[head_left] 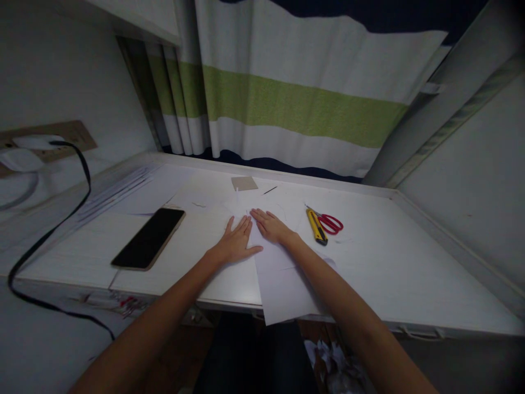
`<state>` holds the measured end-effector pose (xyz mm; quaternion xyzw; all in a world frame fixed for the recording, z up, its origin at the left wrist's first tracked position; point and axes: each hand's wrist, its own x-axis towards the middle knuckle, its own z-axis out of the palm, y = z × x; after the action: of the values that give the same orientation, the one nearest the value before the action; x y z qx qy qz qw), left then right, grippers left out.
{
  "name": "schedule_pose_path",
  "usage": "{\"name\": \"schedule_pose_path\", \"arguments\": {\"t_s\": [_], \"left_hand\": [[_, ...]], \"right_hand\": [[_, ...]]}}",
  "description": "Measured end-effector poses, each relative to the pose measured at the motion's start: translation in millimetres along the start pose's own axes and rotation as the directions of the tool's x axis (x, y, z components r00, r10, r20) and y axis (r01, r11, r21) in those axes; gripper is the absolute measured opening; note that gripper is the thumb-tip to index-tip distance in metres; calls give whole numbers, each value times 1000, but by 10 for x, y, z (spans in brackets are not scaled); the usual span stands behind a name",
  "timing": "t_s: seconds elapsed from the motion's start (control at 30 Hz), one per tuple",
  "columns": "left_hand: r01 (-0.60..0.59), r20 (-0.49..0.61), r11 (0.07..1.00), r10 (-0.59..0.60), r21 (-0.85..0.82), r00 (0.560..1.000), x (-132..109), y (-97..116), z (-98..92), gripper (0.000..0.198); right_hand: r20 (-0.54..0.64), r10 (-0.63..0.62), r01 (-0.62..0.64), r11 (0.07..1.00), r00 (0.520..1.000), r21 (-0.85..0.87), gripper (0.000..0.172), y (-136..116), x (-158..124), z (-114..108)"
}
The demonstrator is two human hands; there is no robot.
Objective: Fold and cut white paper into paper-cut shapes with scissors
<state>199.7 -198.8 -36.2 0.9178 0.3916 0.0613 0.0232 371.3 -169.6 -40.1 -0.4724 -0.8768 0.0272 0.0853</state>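
A sheet of white paper [283, 284] lies on the white desk, its lower end hanging past the front edge. My left hand [235, 241] rests flat at the paper's left side, with the thumb stretched toward the sheet. Close beside it, my right hand [268, 223] presses flat on the upper part of the paper, fingers pointing to the upper left. The fingertips of both hands almost meet. Neither hand grips anything. Part of the paper is hidden under my right hand and forearm.
Right of my hands lie a yellow utility knife [316, 225] and red-handled scissors [331, 223]. Behind are a grey-beige square card [244, 183] and a thin dark stick [270, 190]. A phone [150, 239] and paper sheets [143, 191] lie left. A black cable [45, 235] hangs beside the desk.
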Motion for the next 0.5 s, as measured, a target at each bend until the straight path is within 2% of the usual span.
{"name": "schedule_pose_path", "arguments": {"t_s": [0.23, 0.5], "left_hand": [[-4, -5, 1000, 4, 9, 1000, 2, -14, 25, 84], [-14, -22, 1000, 14, 25, 1000, -5, -28, 21, 82]], "right_hand": [[37, 50, -49, 999, 998, -6, 47, -34, 71, -29], [81, 47, -47, 999, 996, 5, 47, -20, 265, -47]]}}
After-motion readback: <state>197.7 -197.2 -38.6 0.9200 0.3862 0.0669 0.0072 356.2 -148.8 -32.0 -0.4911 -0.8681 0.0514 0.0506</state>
